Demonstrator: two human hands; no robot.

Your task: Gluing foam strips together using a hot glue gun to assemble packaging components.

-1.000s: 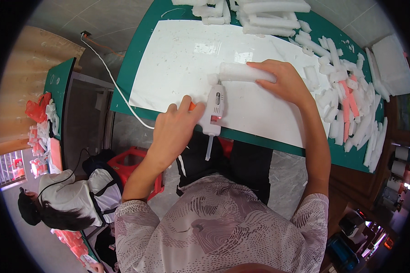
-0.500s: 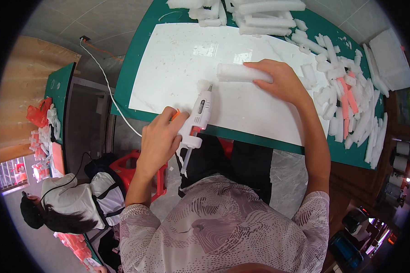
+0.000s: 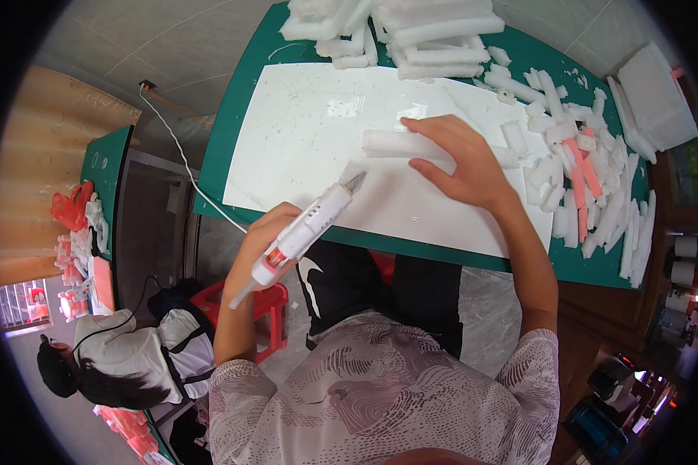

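Observation:
A white hot glue gun [image 3: 306, 229] is gripped in my left hand [image 3: 264, 236] over the table's near edge. Its nozzle points up and right, close to a small whitish scrap [image 3: 353, 170] on the white sheet. My right hand [image 3: 469, 163] is spread, thumb and forefinger apart on either side of a white foam stick [image 3: 388, 142]. That stick lies crosswise on the sheet, partly covered by the hand; white foam also shows past the hand's right side. Whether the fingers touch the stick I cannot tell.
The white sheet [image 3: 287, 139] lies on a green table [image 3: 217, 182]. Foam strips [image 3: 442, 31] are stacked at the back; loose white and pink pieces [image 3: 578, 174] heap at the right. A white cable [image 3: 180, 147] runs down at the left. Beyond a red stool [image 3: 267, 310] sits another person [image 3: 124, 356].
My right hand has loosened from the foam stick and spread its fingers. My left hand has tilted the glue gun, its back end swinging left and its nozzle sinking nearer me.

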